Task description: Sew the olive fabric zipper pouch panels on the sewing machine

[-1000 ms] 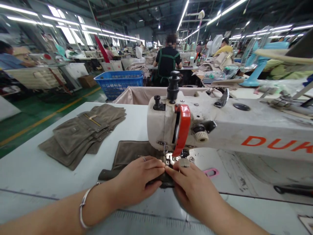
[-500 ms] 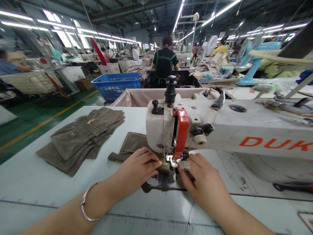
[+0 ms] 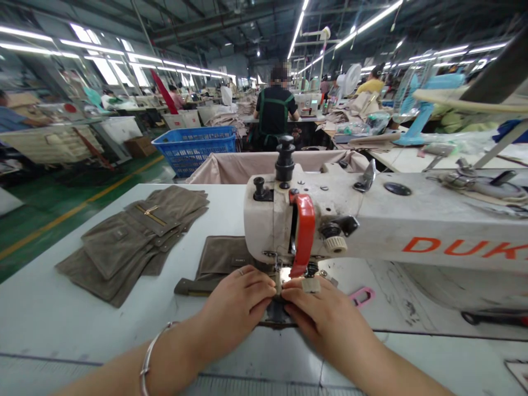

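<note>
My left hand (image 3: pixel 241 297) has its fingers closed on the edge of a grey-brown fabric piece (image 3: pixel 218 256), just left of the sewing machine's (image 3: pixel 371 220) needle area. This piece has a small label and a folded strip along its near edge; part of it lies beneath the machine head. On the other side of the lit presser foot, my right hand (image 3: pixel 325 308) has thumb and fingers drawn together, its fingertips almost meeting the left ones. What lies between the right fingers is hidden. An orange guard (image 3: pixel 303 234) stands just above my fingertips.
Stacked grey-brown fabric pieces (image 3: pixel 132 236), one with a zipper, lie on the left of the table. A pink tool (image 3: pixel 363 296) is right of my hand. Behind the machine are a cloth-lined bin (image 3: pixel 223 168), a blue basket (image 3: pixel 198 146) and a seated person (image 3: pixel 275 107).
My right hand has moved left, closing in on my left fingertips at the presser foot. More of the fabric piece shows, with its label, and the pink tool has come into view.
</note>
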